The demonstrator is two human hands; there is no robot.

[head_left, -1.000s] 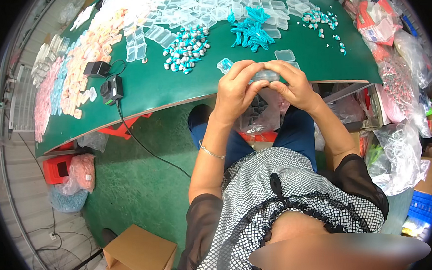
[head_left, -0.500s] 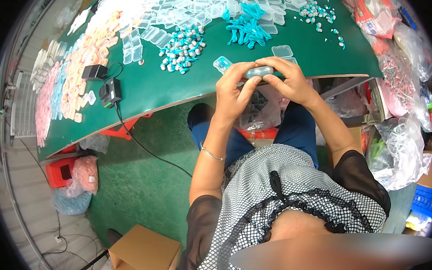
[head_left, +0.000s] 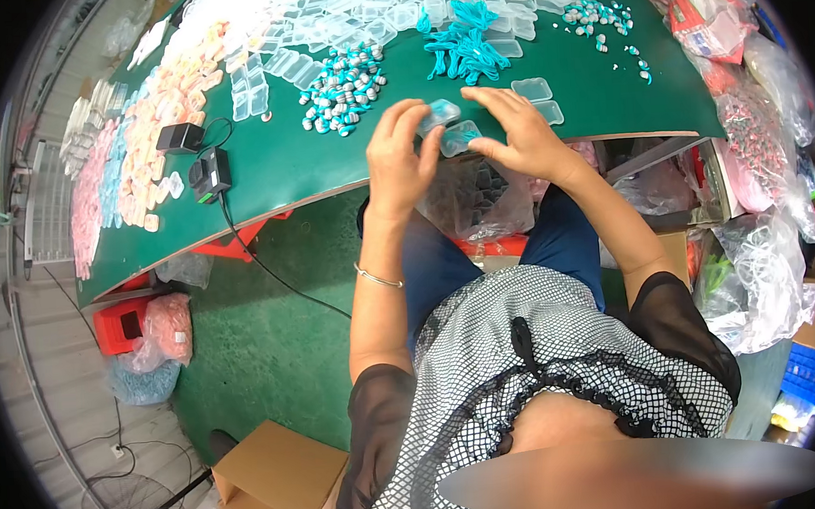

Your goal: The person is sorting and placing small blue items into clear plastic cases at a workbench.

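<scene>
Green work table, near edge curved, covered toward the far side with rows of clear plastic cases. Pile of teal-and-white small parts left of centre; bundle of teal cords just beyond the hands. Two black adapters with a cable at the left. Left hand and right hand raised over the table's near edge, fingers pinched from both sides on one small clear case, held between them, above the surface. Two empty clear cases just beside the right hand. Clear bag below the hands, under the table edge.
</scene>
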